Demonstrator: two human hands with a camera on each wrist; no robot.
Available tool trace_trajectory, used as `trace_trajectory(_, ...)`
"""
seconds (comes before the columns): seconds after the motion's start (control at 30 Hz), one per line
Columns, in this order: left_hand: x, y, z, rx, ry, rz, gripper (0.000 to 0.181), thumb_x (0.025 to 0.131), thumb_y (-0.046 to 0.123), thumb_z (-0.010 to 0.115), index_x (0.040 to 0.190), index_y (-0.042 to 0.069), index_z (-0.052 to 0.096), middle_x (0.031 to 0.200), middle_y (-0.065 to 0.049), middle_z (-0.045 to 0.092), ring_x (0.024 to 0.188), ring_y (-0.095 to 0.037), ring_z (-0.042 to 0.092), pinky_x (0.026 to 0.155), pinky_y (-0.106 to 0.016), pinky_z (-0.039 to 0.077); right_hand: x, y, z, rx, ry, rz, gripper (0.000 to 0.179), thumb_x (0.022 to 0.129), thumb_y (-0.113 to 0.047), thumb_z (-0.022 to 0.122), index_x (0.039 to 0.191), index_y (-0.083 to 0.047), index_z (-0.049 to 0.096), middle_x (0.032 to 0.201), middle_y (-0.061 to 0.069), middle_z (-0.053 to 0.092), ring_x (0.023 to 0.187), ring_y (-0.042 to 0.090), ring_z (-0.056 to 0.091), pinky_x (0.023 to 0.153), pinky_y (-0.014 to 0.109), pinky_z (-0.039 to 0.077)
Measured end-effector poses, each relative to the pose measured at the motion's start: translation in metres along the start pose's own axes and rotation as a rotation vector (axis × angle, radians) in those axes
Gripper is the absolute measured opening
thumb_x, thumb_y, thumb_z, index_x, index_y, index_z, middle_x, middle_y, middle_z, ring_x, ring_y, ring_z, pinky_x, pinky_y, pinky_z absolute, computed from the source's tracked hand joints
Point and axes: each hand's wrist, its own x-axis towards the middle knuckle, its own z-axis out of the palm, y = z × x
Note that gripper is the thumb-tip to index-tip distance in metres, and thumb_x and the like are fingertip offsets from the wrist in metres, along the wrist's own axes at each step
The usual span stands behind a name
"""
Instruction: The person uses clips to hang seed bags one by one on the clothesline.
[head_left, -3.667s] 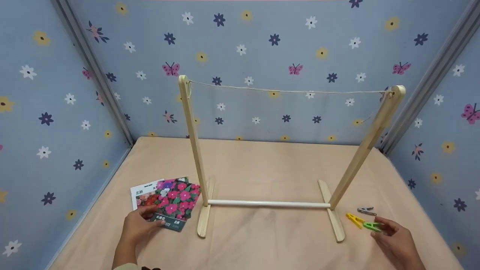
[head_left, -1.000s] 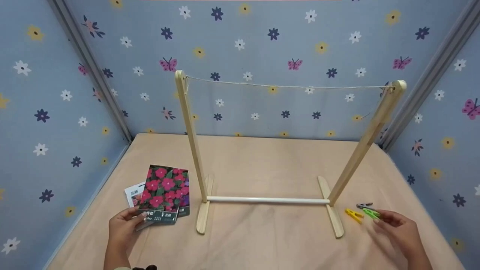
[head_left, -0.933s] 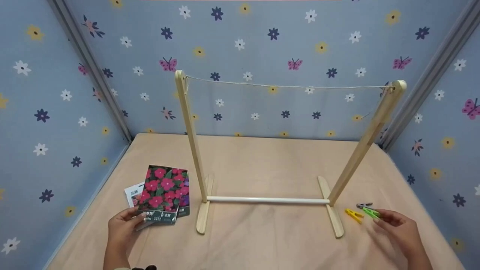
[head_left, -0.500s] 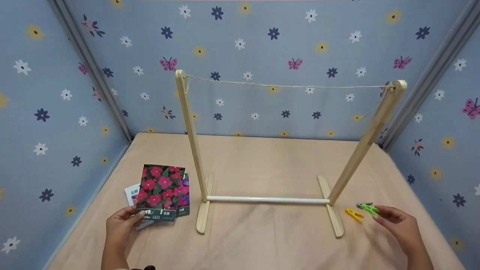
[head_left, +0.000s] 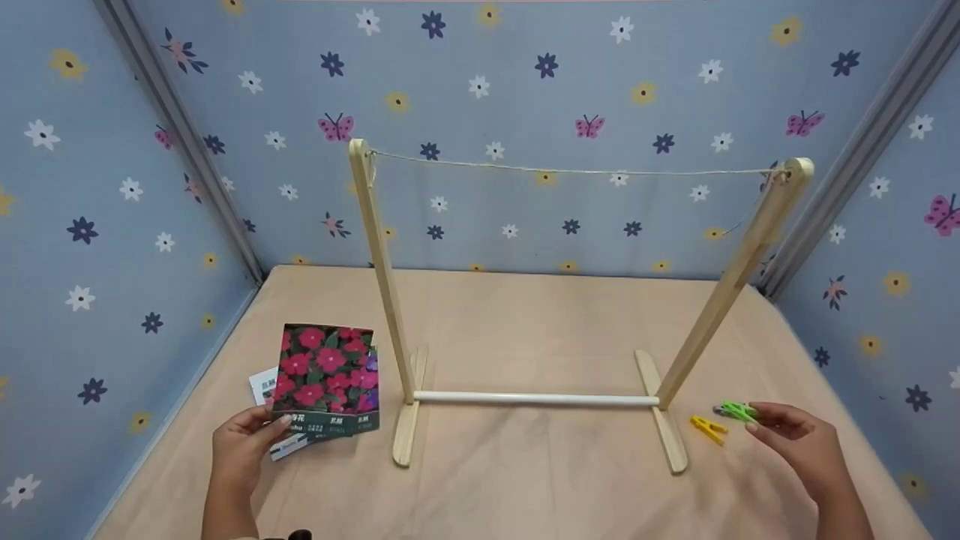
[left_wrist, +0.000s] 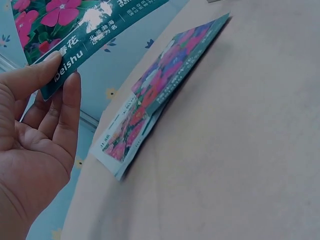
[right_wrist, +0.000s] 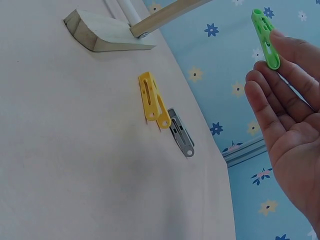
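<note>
My left hand [head_left: 244, 450] pinches the lower left corner of a seed packet [head_left: 319, 371] with pink flowers on it, thumb on the printed face. In the left wrist view this packet [left_wrist: 100, 30] is held up off the table, apart from two other flower packets [left_wrist: 167, 65] that lie overlapping below. With thumb and fingers, my right hand [head_left: 802, 450] pinches a green clothespin [right_wrist: 265, 40], raised above the table. Close by on the table lie a yellow clothespin [right_wrist: 152, 102] and a grey clothespin [right_wrist: 181, 132].
A wooden stand rises mid-table, with a left post [head_left: 384, 277], a right post [head_left: 731, 300] and a white bar [head_left: 536, 398] low between them. A thin string [head_left: 555, 172] spans the post tops. Flower-patterned walls [head_left: 510, 97] enclose the cloth-covered table [head_left: 517, 322].
Since the oldest frame, my left hand has lifted the pink-flower packet off the pile and shifted left. My right hand has raised the green clothespin, which now overlaps the grey one in the head view.
</note>
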Motion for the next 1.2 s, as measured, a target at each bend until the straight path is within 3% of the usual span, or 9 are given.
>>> trace_trajectory(0.23, 0.015, -0.018, -0.004, -0.02, -0.01, 0.096, 0.033, 0.069, 0.006, 0.074, 0.099, -0.003, 0.061, 0.087, -0.009, 0.06, 0.074, -0.015, 0.06, 0.065, -0.028, 0.053, -0.002, -0.005, 0.001, -0.002, -0.001, -0.041, 0.042, 0.076, -0.021, 0.069, 0.111, 0.0, 0.059, 0.097, -0.004, 0.062, 0.084, 0.008, 0.057, 0.066, 0.021, 0.051)
trace_trajectory(0.33, 0.019, -0.024, -0.003, -0.101, -0.014, 0.139, 0.032, 0.068, 0.003, 0.074, 0.096, -0.004, 0.061, 0.083, -0.009, 0.059, 0.072, -0.015, 0.06, 0.063, -0.026, 0.053, -0.003, -0.008, 0.001, 0.014, -0.007, -0.064, 0.042, 0.076, -0.019, 0.07, 0.111, 0.001, 0.058, 0.099, -0.004, 0.061, 0.085, 0.008, 0.057, 0.067, 0.022, 0.051)
trace_trajectory(0.57, -0.005, 0.017, 0.017, -0.11, -0.118, 0.17, 0.027, 0.074, -0.001, 0.068, 0.099, -0.007, 0.059, 0.087, -0.01, 0.06, 0.075, -0.016, 0.059, 0.069, -0.029, 0.052, -0.005, -0.02, 0.005, 0.115, -0.037, -0.106, 0.042, 0.076, -0.011, 0.069, 0.112, 0.006, 0.056, 0.1, 0.0, 0.061, 0.087, 0.01, 0.057, 0.069, 0.022, 0.051)
trace_trajectory(0.67, -0.018, 0.037, 0.03, -0.121, -0.106, 0.143, 0.027, 0.073, -0.002, 0.068, 0.098, -0.009, 0.059, 0.086, -0.01, 0.061, 0.075, -0.016, 0.058, 0.068, -0.028, 0.052, -0.005, -0.026, 0.006, 0.152, -0.05, -0.138, 0.041, 0.076, -0.008, 0.068, 0.112, 0.008, 0.055, 0.1, 0.002, 0.061, 0.089, 0.011, 0.057, 0.07, 0.022, 0.051)
trace_trajectory(0.8, -0.033, 0.064, 0.047, -0.06, -0.068, 0.082, 0.027, 0.073, -0.002, 0.069, 0.096, -0.01, 0.059, 0.084, -0.009, 0.061, 0.075, -0.018, 0.057, 0.068, -0.028, 0.052, -0.005, -0.034, 0.007, 0.147, -0.046, -0.158, 0.04, 0.076, -0.007, 0.068, 0.112, 0.007, 0.056, 0.1, 0.003, 0.061, 0.089, 0.012, 0.057, 0.07, 0.021, 0.05)
trace_trajectory(0.97, -0.035, 0.07, 0.055, -0.039, -0.082, 0.09, 0.026, 0.073, -0.002, 0.069, 0.096, -0.01, 0.059, 0.084, -0.009, 0.061, 0.075, -0.019, 0.057, 0.067, -0.029, 0.053, -0.006, -0.04, 0.009, 0.146, -0.052, -0.21, 0.038, 0.076, -0.006, 0.067, 0.11, 0.006, 0.057, 0.099, 0.007, 0.06, 0.088, 0.013, 0.057, 0.07, 0.02, 0.05)
trace_trajectory(1.2, -0.036, 0.072, 0.065, -0.081, -0.164, 0.166, 0.022, 0.074, -0.004, 0.067, 0.093, -0.012, 0.06, 0.084, -0.01, 0.062, 0.074, -0.018, 0.057, 0.066, -0.031, 0.053, -0.006, -0.05, 0.011, 0.205, -0.073, -0.282, 0.037, 0.075, -0.001, 0.067, 0.109, 0.011, 0.055, 0.098, 0.012, 0.059, 0.086, 0.016, 0.058, 0.069, 0.021, 0.051)
